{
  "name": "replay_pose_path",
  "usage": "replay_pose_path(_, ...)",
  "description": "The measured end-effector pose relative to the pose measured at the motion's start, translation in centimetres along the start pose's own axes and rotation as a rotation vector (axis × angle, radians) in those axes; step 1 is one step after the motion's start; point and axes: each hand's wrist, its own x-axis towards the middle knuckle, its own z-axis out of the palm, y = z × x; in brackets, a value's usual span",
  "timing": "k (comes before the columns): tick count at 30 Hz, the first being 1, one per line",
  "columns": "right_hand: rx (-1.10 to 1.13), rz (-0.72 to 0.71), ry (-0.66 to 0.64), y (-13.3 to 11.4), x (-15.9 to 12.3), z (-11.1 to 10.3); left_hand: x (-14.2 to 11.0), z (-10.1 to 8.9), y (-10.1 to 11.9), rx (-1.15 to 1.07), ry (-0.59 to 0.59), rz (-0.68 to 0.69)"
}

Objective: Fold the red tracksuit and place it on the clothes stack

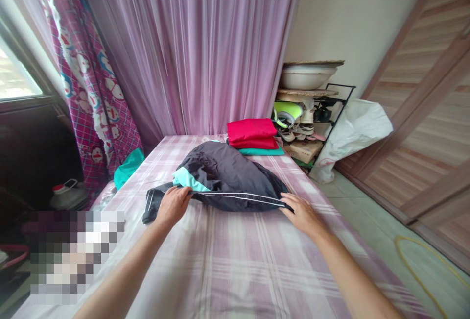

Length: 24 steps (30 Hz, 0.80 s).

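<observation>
A dark grey jacket (227,177) with a turquoise panel and white piping lies bunched on the pink checked bed sheet (227,260). My left hand (172,205) rests on the jacket's near left edge, fingers curled over the fabric beside the turquoise patch. My right hand (301,212) lies on the sheet at the jacket's near right end, fingertips pinching the piped hem. Both arms reach forward from the bottom of the view.
A folded red garment (251,132) sits on a folded green one (262,151) at the bed's far end. Pink curtains (191,49) hang behind. A rack (312,108) with shoes and a basin, and a white sack (354,133), stand at right. A turquoise cloth (128,167) lies left.
</observation>
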Motion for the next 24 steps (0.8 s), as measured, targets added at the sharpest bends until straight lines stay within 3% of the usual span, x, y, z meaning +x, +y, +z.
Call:
replay_pose_path(4, 0.184, 0.059, -0.15, -2.6, 1.3, -3.1, 0.3, -1.4, -1.0, 0.051, 0.022, -0.095)
replay_pose_path(8, 0.426, 0.022, -0.438, -6.0, 1.3, -7.0, 1.2, -5.3, -2.3, 0.125, 0.106, -0.233)
replay_pose_path(10, 0.564, -0.012, -0.627, -6.9, 1.7, -8.9, 3.1, -8.0, -2.6, 0.155, 0.177, -0.259)
replay_pose_path(12, 0.653, -0.028, -0.677, -7.0, 3.3, -10.5, 6.3, -10.2, -2.4, 0.185, 0.213, -0.241)
replay_pose_path(13, 0.654, -0.024, -0.617, -6.8, 4.7, -11.1, 8.3, -11.0, -2.1, 0.191, 0.218, -0.221)
replay_pose_path(14, 0.612, -0.008, -0.473, -6.4, 6.3, -11.6, 10.5, -11.5, -1.7, 0.194, 0.221, -0.188)
replay_pose_path(16, 0.375, 0.084, -0.04, -5.2, 9.9, -12.3, 14.8, -11.6, -0.8, 0.206, 0.24, -0.061)
replay_pose_path(18, 0.101, 0.265, 0.413, -3.7, 12.9, -12.4, 17.9, -10.7, 0.2, 0.217, 0.247, 0.062)
replay_pose_path(19, 0.011, 0.31, 0.551, -3.0, 13.8, -12.3, 18.8, -9.9, 0.7, 0.226, 0.242, 0.111)
replay_pose_path(21, -0.096, 0.312, 0.646, -1.7, 14.2, -11.4, 19.1, -8.0, 1.3, 0.245, 0.205, 0.175)
replay_pose_path(24, -0.15, 0.183, 0.44, -0.9, 12.0, -8.2, 16.2, -4.4, 0.7, 0.258, 0.103, 0.183)
